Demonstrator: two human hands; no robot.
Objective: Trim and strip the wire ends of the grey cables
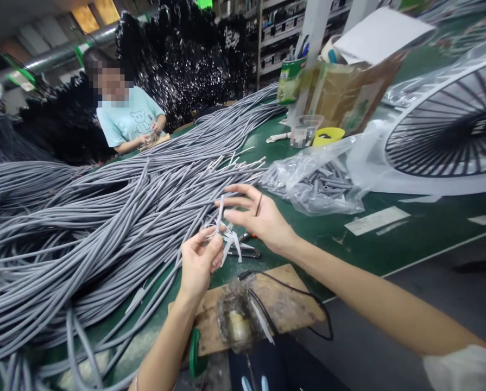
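Note:
Near the middle of the view, my left hand (197,263) is closed, thumb against fingers, pinching a thin white strip (220,213) that points upward. Fine pale strands show beside its fingertips. My right hand (269,220) is just to the right, fingers stretched and apart, with fingertips close to the strip's upper end; whether they touch it I cannot tell. Several loose white scraps (237,247) hang or lie under the hands. Partly hidden behind them is a dark hand tool (248,252) on the green table (303,239).
Long grey cables (104,217) cover the table's left side. To the right are a plastic bag (324,184) of short grey tubes, a fan (462,125), a cardboard box (340,92) and a yellow ring (328,136). A wooden board (291,304) juts out below. Across sits a person (132,117).

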